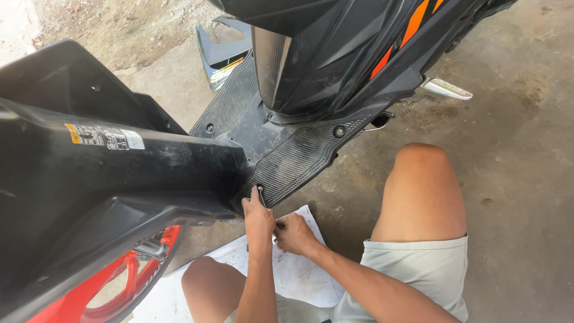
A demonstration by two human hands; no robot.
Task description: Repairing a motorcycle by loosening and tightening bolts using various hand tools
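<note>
Left hand (258,220) gripping tool (260,195), scooter footboard (296,161)

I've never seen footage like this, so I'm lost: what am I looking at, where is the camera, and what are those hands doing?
The one picture comes from a camera worn on a person's head, looking down, so you see their own arms and bare knees. They crouch on a concrete floor beside a black scooter with orange trim and a red wheel. The left hand presses a thin dark tool, probably a screwdriver, against the edge of the ribbed footboard. The right hand sits close beside it, touching the left; whether it grips anything is hidden. Under the hands lies a white sheet of paper.
</note>
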